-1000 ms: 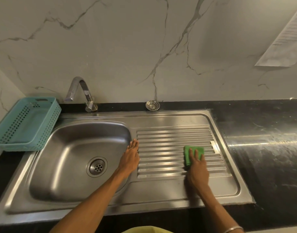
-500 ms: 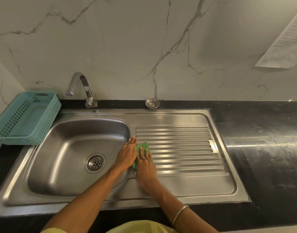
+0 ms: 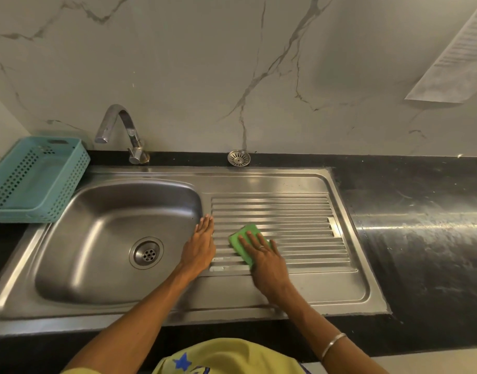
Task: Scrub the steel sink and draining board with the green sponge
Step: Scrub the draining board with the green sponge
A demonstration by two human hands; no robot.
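The steel sink has its bowl on the left and a ribbed draining board on the right. A green sponge lies on the left part of the ribs. My right hand presses flat on the sponge, fingers spread over it and covering its near half. My left hand rests flat, fingers together, on the strip between the bowl and the ribs, holding nothing. Wet, soapy streaks show on the nearest ribs by the sponge.
A turquoise perforated basket stands at the left of the sink. The tap rises behind the bowl, and a loose drain strainer lies on the black counter by the wall. A paper sheet hangs at upper right.
My right hand swept the sponge from the right part of the ribs to their left edge by my left hand, then back a little to the right. My left hand stayed in place.
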